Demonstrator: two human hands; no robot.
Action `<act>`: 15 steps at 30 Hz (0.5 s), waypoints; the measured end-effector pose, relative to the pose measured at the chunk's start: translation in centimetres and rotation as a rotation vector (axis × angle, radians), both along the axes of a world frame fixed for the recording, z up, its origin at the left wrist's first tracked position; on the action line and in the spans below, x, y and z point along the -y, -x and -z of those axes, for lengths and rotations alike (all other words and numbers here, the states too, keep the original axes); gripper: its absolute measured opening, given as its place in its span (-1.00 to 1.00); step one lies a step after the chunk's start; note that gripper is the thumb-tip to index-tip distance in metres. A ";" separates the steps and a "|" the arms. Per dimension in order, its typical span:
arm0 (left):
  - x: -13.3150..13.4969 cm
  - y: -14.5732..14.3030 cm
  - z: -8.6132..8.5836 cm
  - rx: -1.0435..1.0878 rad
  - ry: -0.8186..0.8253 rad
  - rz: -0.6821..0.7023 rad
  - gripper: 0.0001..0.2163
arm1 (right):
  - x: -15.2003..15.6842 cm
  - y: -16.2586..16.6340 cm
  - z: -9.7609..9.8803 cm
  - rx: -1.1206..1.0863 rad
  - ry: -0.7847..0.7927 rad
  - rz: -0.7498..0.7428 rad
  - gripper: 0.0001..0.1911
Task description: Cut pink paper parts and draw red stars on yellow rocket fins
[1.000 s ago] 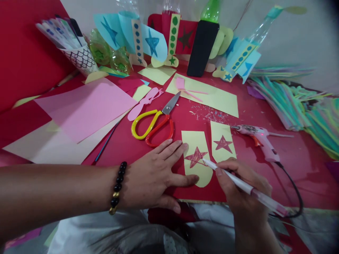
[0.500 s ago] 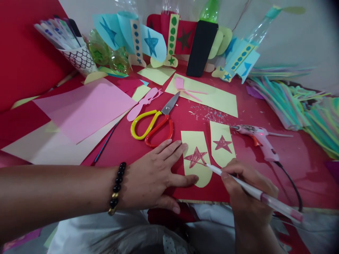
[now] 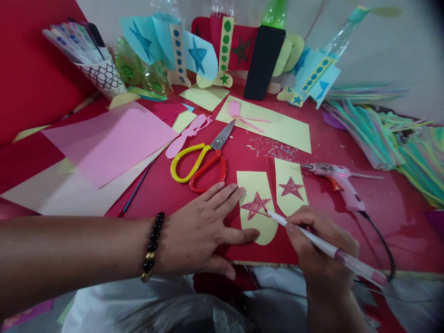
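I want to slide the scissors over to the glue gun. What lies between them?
In the head view, two pale yellow paper star cutouts lie between the yellow-and-red-handled scissors and the pink glue gun.

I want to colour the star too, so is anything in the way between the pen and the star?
No, nothing visible is in the way. The tip of the pink-and-white pen, held in the right hand, is right by the red star on the yellow paper. The left hand lies on the star's other side.

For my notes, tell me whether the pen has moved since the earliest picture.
Yes: against the yellow card, the pen has swung its rear end rightward, and its tip sits slightly lower.
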State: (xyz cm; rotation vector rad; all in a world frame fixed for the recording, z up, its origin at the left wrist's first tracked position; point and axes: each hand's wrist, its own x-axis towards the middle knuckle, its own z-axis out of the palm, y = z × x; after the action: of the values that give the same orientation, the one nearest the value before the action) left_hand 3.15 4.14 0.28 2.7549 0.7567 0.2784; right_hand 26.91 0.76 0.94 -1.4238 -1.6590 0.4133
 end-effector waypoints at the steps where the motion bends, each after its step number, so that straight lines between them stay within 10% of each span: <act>1: 0.0 0.0 0.0 -0.003 0.001 -0.001 -0.35 | 0.0 0.0 0.0 -0.012 -0.007 0.009 -0.87; 15: 0.0 0.0 0.1 -0.010 -0.013 -0.002 -0.34 | -0.3 -0.3 -0.2 0.035 -0.008 -0.126 -0.92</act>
State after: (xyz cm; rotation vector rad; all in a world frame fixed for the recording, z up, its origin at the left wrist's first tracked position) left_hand 3.17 4.16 0.17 2.7702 0.7630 0.2716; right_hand 27.25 1.03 1.13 -1.3313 -1.7829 0.4545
